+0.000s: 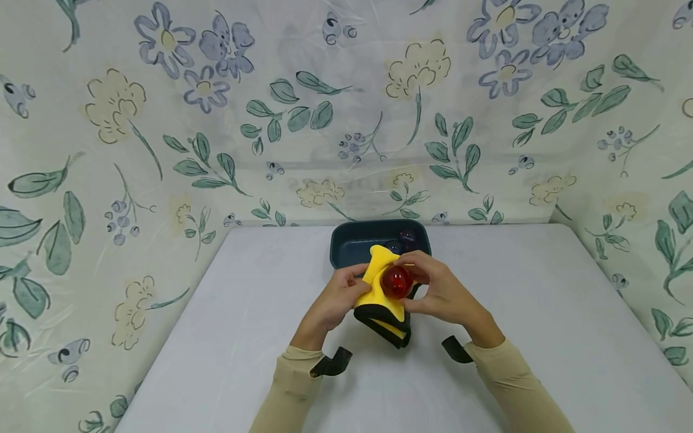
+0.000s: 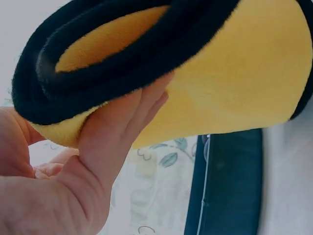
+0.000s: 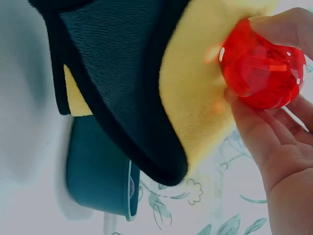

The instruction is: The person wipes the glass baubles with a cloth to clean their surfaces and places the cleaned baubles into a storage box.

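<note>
Over the middle of the pale grey table (image 1: 216, 337), the person's left hand (image 1: 338, 297) grips a folded yellow cloth (image 1: 381, 288), thumb on one side and fingers curled round the other. It is a soft, fleecy cloth with a thick black plush border; in the left wrist view the border rolls round in a rounded loop, and the yellow nap looks short and matted. In the right wrist view one folded face of the cloth shows dark with a velvety pile.

The right hand (image 1: 441, 294) pinches a red ball (image 1: 397, 281) between thumb and fingertips (image 3: 274, 29), pressed against the yellow face of the cloth. The ball is glossy and translucent, with faceted glints on it, like hard plastic or glass.

Just behind the hands, touching the far edge of the cloth in the head view, sits a dark teal tray (image 1: 346, 243), shallow, rectangular with rounded corners and a smooth matte wall. Something small, dark and rounded lies inside it; I cannot tell what.

Both forearms wear snug beige sleeves (image 1: 295, 385) with black straps at the wrists. A floral sheet (image 1: 162, 120), slightly crinkled, hangs behind and to both sides.
</note>
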Demonstrator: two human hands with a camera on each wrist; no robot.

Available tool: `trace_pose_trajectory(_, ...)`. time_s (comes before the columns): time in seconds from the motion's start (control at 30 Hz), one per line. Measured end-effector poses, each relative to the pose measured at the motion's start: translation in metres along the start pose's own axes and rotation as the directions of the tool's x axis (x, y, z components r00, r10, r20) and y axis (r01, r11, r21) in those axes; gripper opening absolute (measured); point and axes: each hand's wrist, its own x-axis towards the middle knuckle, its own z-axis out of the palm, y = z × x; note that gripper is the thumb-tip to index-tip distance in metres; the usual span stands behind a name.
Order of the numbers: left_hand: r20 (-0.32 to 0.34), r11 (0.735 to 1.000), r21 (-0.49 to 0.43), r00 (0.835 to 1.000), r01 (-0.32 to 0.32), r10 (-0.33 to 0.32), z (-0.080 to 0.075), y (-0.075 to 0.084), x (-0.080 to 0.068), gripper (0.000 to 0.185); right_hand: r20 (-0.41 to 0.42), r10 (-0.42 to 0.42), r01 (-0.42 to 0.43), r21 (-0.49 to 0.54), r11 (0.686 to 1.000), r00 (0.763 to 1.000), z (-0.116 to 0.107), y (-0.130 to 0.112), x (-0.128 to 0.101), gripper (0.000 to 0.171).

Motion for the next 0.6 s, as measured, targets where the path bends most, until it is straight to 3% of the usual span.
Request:
trace_pose_trajectory(0.37,0.042,0.998,-0.064,0.999,0.026,-0.023,-0.0029,-0.0023,-0.0001,0.052,-0.077,0.023,-0.019,0.049,0.999,0.997,0.0057,0.0077,0.0031,0.065)
trace_pose_trajectory(0.6,0.135,0.975,-0.216,0.991,0.044,-0.014,-0.0052,-0.0091,0.0041,0.055,-0.148,0.026,-0.014,0.082,0.997,0.989,0.0008,0.0063,0.0026,0.062)
